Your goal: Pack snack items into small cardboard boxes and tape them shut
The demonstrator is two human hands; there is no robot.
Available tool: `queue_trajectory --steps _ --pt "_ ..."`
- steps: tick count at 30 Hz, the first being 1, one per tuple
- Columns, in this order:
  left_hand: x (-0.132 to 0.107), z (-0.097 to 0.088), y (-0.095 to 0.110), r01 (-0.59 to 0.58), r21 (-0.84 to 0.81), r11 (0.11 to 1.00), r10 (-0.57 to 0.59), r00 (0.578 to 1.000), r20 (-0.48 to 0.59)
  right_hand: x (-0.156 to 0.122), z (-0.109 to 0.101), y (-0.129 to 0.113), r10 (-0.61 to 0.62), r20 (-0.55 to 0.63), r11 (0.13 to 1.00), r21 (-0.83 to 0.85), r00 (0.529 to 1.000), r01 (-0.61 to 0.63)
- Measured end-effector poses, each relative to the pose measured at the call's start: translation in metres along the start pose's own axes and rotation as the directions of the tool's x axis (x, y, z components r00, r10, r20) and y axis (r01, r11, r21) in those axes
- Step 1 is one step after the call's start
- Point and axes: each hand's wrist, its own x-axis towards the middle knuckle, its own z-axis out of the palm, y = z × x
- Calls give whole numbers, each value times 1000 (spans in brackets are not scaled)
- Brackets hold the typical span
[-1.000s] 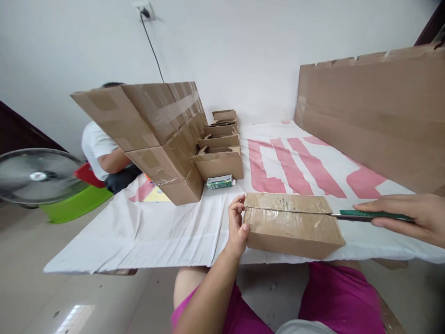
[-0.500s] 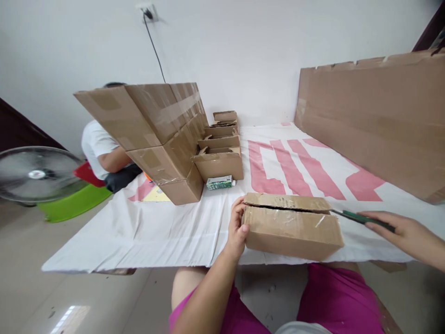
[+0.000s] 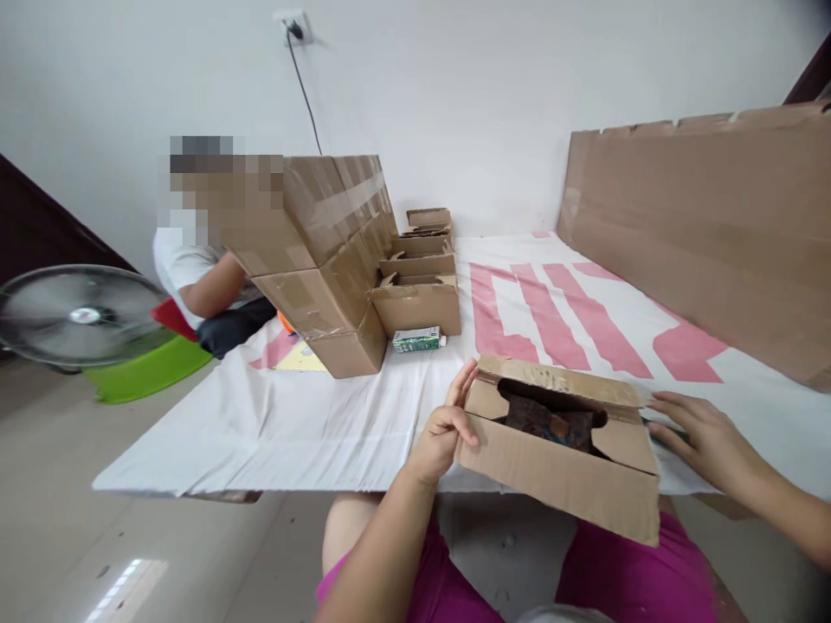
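Observation:
A small cardboard box (image 3: 564, 484) rests near the table's front edge, its long top flaps parted and the near one folded down toward me. Inside, between the short end flaps, lies dark wrapped content (image 3: 549, 424) whose kind I cannot make out. My left hand (image 3: 441, 437) grips the box's left end, thumb over the near edge and fingers behind. At the right end, my right hand (image 3: 711, 441) has its fingers stretched out and apart, the tips by the far flap. Part of the green cutting knife (image 3: 672, 431) shows beneath that hand; the rest is hidden.
Taped cartons (image 3: 325, 303) are stacked at left, beside opened boxes (image 3: 415, 307) and a small green-and-white carton (image 3: 416, 339). A large cardboard box (image 3: 701, 225) stands right. Another person (image 3: 201, 277) sits behind the stack, near a fan (image 3: 84, 316). White cloth (image 3: 325, 441) covers the table.
The box's top has come open, its near flap swung down, and the box has tilted to show its inside. My right hand moved left to the box, fingers loosened from the knife.

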Motion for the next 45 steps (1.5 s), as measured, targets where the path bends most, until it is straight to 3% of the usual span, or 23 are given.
queue_trajectory --steps 3,5,8,11,15,24,30,40,45 --pt "0 1 -6 -26 52 998 28 999 -35 9 -28 -41 -66 -233 994 70 970 85" --pt "-1 1 -11 -41 120 992 48 997 -57 13 -46 -70 -150 -321 976 105 935 192" --pt "-3 3 -18 -72 233 970 86 995 -48 16 -60 -105 -405 -250 883 142 879 447" --pt "-5 5 -20 -124 269 955 127 992 6 22 -57 -121 -534 -64 835 116 843 538" --pt "-7 5 -20 -167 307 937 159 986 50 34 -53 -122 -534 66 845 3 843 535" --pt "-7 4 -21 -183 328 927 167 983 74 55 -85 -108 -488 -27 847 -257 872 466" --pt "-6 4 -18 -180 366 913 153 983 102 61 -86 -90 -368 11 850 -402 930 341" --pt "-6 3 -14 -153 391 907 114 986 121 79 -63 -87 -339 166 915 -169 926 365" --pt "-8 3 -13 -111 351 930 75 991 115 94 -59 -83 -229 406 961 -51 885 272"
